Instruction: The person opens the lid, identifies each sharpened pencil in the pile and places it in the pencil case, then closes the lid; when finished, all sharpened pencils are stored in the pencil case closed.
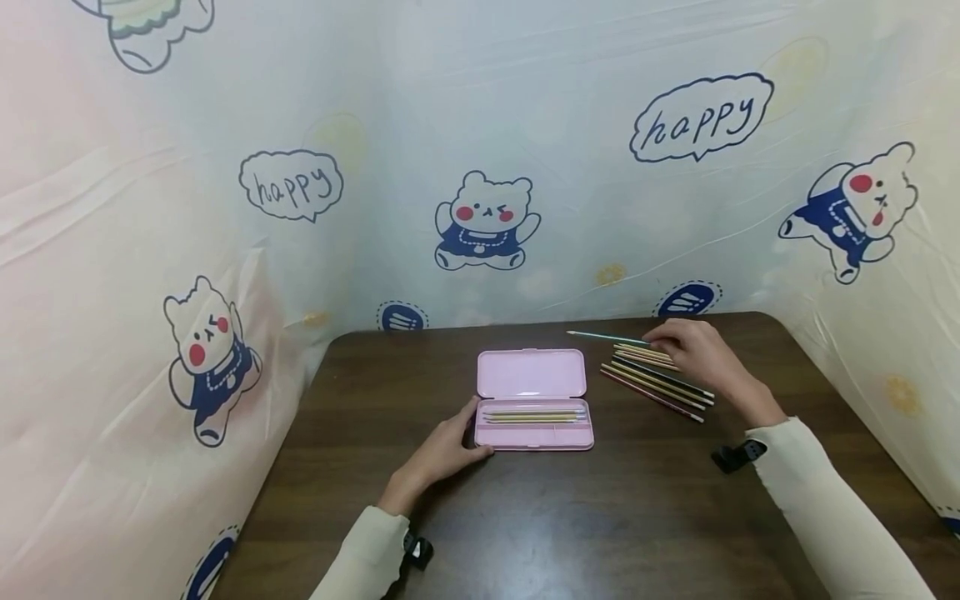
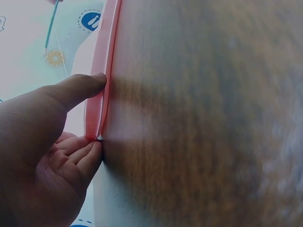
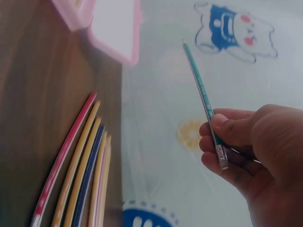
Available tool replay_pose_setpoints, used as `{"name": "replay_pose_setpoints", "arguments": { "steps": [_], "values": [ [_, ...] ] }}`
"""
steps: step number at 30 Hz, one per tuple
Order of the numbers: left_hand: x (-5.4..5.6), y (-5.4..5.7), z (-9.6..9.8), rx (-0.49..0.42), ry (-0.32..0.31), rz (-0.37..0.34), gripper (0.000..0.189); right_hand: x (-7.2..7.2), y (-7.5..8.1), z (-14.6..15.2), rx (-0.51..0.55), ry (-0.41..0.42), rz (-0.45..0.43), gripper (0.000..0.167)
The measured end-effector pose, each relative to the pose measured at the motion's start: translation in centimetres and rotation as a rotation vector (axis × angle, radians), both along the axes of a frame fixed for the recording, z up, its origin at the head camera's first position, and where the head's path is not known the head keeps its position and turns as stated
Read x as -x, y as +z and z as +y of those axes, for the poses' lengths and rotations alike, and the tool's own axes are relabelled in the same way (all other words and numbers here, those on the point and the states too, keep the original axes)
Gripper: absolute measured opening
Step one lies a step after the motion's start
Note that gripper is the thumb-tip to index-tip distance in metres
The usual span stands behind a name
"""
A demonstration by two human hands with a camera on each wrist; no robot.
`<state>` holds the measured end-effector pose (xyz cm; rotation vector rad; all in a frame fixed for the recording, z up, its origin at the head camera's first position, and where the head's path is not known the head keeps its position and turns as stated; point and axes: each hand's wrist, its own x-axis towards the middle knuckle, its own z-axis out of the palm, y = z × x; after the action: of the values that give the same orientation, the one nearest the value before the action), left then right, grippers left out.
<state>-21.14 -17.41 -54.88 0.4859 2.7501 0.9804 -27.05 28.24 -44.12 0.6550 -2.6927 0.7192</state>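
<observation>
An open pink pencil case (image 1: 534, 402) lies in the middle of the dark wooden table (image 1: 600, 517), its lid (image 1: 532, 372) folded back and a few pencils (image 1: 534, 415) in its tray. My left hand (image 1: 448, 446) touches the case's left edge (image 2: 100, 106) with thumb and fingertips. My right hand (image 1: 693, 350) pinches a teal pencil (image 3: 202, 97) near its eraser end, lifted just above the table with the tip pointing left (image 1: 600, 337). Below that hand lies a row of several loose pencils (image 1: 656, 385), also seen in the right wrist view (image 3: 78, 172).
A plastic sheet printed with cartoon bears and "happy" bubbles (image 1: 487, 221) walls the table at the back and both sides. Bare wood stretches in front of the case toward me. Both wrists carry small black cameras (image 1: 738, 455).
</observation>
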Motion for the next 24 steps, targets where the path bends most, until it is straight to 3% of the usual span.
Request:
{"name": "replay_pose_setpoints", "arguments": {
  "steps": [8, 13, 19, 24],
  "values": [
    [0.0, -0.1, 0.0, 0.0, 0.006, -0.001, 0.1, 0.0, 1.2, -4.3, 0.014, 0.058, 0.05, 0.019],
    [0.0, -0.2, 0.0, -0.002, 0.008, -0.002, 0.1, 0.1, 1.4, -6.8, 0.018, 0.098, 0.03, 0.02],
    [0.1, -0.3, -0.1, -0.002, 0.006, 0.004, 0.1, 0.4, 0.7, -8.9, 0.02, 0.131, -0.019, 0.022],
    [0.0, -0.3, 0.0, -0.002, 0.004, 0.004, 0.1, 0.6, -0.4, -10.2, 0.019, 0.178, -0.001, 0.024]
  ]
}}
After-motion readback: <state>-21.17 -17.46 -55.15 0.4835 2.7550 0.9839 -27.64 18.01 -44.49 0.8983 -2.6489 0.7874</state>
